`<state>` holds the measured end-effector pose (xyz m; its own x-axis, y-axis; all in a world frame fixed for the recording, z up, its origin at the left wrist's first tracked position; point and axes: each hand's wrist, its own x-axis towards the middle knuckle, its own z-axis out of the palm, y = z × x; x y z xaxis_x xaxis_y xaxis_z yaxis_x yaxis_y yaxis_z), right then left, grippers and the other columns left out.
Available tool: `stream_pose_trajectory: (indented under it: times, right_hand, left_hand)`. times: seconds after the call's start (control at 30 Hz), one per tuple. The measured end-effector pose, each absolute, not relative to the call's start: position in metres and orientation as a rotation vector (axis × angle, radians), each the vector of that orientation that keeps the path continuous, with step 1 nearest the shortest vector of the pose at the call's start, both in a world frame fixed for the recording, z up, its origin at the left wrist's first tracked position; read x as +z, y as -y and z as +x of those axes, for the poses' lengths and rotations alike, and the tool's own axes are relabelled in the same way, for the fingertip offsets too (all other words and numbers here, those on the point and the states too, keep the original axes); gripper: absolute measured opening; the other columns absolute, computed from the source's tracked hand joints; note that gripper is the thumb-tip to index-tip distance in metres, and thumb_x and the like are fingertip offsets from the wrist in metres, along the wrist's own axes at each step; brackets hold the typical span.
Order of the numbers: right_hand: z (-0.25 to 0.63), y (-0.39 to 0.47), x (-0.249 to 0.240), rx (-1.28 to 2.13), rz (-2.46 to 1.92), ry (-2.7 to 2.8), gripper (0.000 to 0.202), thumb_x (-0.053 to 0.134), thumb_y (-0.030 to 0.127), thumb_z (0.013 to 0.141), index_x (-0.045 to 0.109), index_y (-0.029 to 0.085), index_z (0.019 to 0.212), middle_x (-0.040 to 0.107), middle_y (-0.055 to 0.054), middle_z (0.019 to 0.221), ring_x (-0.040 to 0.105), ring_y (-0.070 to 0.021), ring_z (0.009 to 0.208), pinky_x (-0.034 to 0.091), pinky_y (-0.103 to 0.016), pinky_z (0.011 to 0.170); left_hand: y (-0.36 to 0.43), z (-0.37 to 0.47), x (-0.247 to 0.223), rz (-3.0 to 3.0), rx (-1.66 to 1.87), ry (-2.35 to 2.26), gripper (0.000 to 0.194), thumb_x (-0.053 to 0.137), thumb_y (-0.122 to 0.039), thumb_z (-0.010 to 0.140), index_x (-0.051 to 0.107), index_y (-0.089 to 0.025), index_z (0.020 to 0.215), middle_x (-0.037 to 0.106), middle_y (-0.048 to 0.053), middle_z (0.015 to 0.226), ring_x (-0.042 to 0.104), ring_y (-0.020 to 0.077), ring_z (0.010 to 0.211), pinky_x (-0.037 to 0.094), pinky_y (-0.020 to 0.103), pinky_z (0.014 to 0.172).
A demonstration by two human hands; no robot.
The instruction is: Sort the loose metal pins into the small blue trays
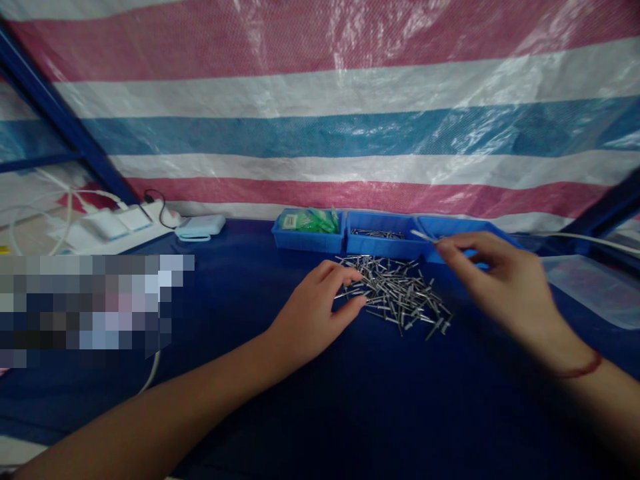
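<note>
A loose pile of pop rivets (400,290) lies on the dark blue tabletop. At its left edge is my left hand (315,310), thumb and fingers apart around a few rivets and gripping none that I can see. My right hand (510,287) is raised to the right of the pile, with a single pop rivet (423,235) pinched between thumb and forefinger. That rivet points left, above the edge between the middle blue bin (383,247) and the right blue bin (427,252). Rivets lie inside the middle bin; my right hand hides much of the right one.
The left blue bin (307,240) holds green plastic packets (317,220). A light blue case (201,227) and a white power strip (130,237) with cables stand at the left. A clear plastic tray (595,287) lies at the right. Striped sheeting (320,133) hangs behind.
</note>
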<state>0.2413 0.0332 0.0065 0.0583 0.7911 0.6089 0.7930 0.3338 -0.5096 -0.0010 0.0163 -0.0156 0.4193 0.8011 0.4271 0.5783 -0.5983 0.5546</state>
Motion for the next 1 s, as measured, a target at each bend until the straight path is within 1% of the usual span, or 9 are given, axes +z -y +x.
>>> stream_pose_trajectory:
  times: [0.07, 0.13, 0.2, 0.3, 0.37, 0.5, 0.67, 0.83, 1.0]
  right_hand:
    - [0.263, -0.044, 0.010, -0.191, -1.628, 1.528, 0.024, 0.052, 0.044, 0.081, 0.062, 0.024, 0.074, 0.066, -0.007, 0.081, 0.063, -0.0288, 0.080, 0.047, -0.049, 0.074]
    - [0.281, -0.054, 0.009, -0.290, -1.712, 1.555, 0.025, 0.047, 0.045, 0.084, 0.062, 0.026, 0.079, 0.063, -0.009, 0.089, 0.058, -0.0351, 0.097, 0.041, -0.057, 0.083]
    - [0.291, -0.060, 0.002, -0.382, -1.753, 1.615, 0.027, 0.048, 0.047, 0.083, 0.063, 0.025, 0.089, 0.060, -0.011, 0.101, 0.049, -0.0402, 0.111, 0.035, -0.062, 0.088]
    - [0.292, -0.064, -0.008, -0.431, -1.763, 1.652, 0.038, 0.053, 0.051, 0.080, 0.061, 0.023, 0.104, 0.056, -0.016, 0.109, 0.043, -0.0428, 0.115, 0.034, -0.063, 0.086]
    - [0.286, -0.063, -0.012, -0.430, -1.723, 1.703, 0.041, 0.053, 0.052, 0.080, 0.061, 0.022, 0.106, 0.057, -0.017, 0.107, 0.045, -0.0414, 0.113, 0.035, -0.060, 0.085]
    - [0.262, -0.052, -0.014, -0.406, -1.564, 1.889, 0.037, 0.051, 0.048, 0.082, 0.062, 0.020, 0.103, 0.059, -0.017, 0.104, 0.049, -0.0368, 0.108, 0.033, -0.054, 0.091]
    - [0.229, -0.029, -0.016, -0.210, -1.355, 2.083, 0.032, 0.051, 0.045, 0.083, 0.061, 0.021, 0.101, 0.060, -0.013, 0.106, 0.051, -0.0331, 0.106, 0.035, -0.053, 0.092]
    - [0.209, -0.014, -0.015, 0.087, -1.191, 2.098, 0.017, 0.056, 0.035, 0.082, 0.066, 0.023, 0.088, 0.066, -0.007, 0.094, 0.059, -0.0255, 0.094, 0.045, -0.044, 0.083]
    - [0.201, -0.008, -0.014, 0.452, -1.124, 2.014, 0.017, 0.060, 0.035, 0.081, 0.067, 0.025, 0.091, 0.068, -0.005, 0.094, 0.064, -0.0211, 0.088, 0.051, -0.037, 0.079]
  left_hand:
    - [-0.020, -0.004, -0.018, 2.464, 0.826, -1.237, 0.025, 0.059, -0.024, 0.083, 0.057, -0.018, 0.107, 0.058, 0.005, 0.103, 0.055, 0.0192, 0.095, 0.045, 0.035, 0.086]
    - [-0.022, -0.006, -0.020, 2.533, 0.689, -1.288, 0.027, 0.060, -0.029, 0.082, 0.058, -0.017, 0.107, 0.058, 0.006, 0.104, 0.055, 0.0220, 0.098, 0.044, 0.039, 0.088]
    - [-0.023, -0.006, -0.022, 2.558, 0.597, -1.335, 0.029, 0.058, -0.035, 0.084, 0.059, -0.016, 0.106, 0.059, 0.007, 0.104, 0.055, 0.0233, 0.097, 0.045, 0.040, 0.087]
    - [-0.022, -0.005, -0.021, 2.557, 0.558, -1.399, 0.028, 0.050, -0.035, 0.088, 0.060, -0.015, 0.104, 0.060, 0.008, 0.101, 0.057, 0.0227, 0.093, 0.046, 0.039, 0.085]
    - [-0.022, -0.005, -0.018, 2.578, 0.529, -1.435, 0.027, 0.046, -0.032, 0.090, 0.060, -0.015, 0.104, 0.061, 0.008, 0.100, 0.058, 0.0224, 0.091, 0.046, 0.039, 0.083]
    - [-0.024, -0.009, -0.014, 2.660, 0.403, -1.440, 0.023, 0.043, -0.026, 0.091, 0.062, -0.016, 0.099, 0.061, 0.008, 0.097, 0.060, 0.0211, 0.086, 0.047, 0.036, 0.078]
    - [-0.025, -0.010, -0.015, 2.717, 0.355, -1.449, 0.023, 0.040, -0.025, 0.093, 0.061, -0.015, 0.092, 0.061, 0.006, 0.091, 0.060, 0.0201, 0.081, 0.046, 0.033, 0.071]
    - [-0.023, -0.007, -0.013, 2.576, 0.605, -1.343, 0.020, 0.040, -0.025, 0.094, 0.058, -0.016, 0.093, 0.061, 0.004, 0.092, 0.059, 0.0178, 0.082, 0.045, 0.031, 0.074]
    - [-0.016, -0.001, -0.011, 2.369, 0.829, -1.034, 0.013, 0.044, -0.022, 0.092, 0.056, -0.017, 0.094, 0.062, 0.003, 0.093, 0.057, 0.0145, 0.085, 0.044, 0.028, 0.078]
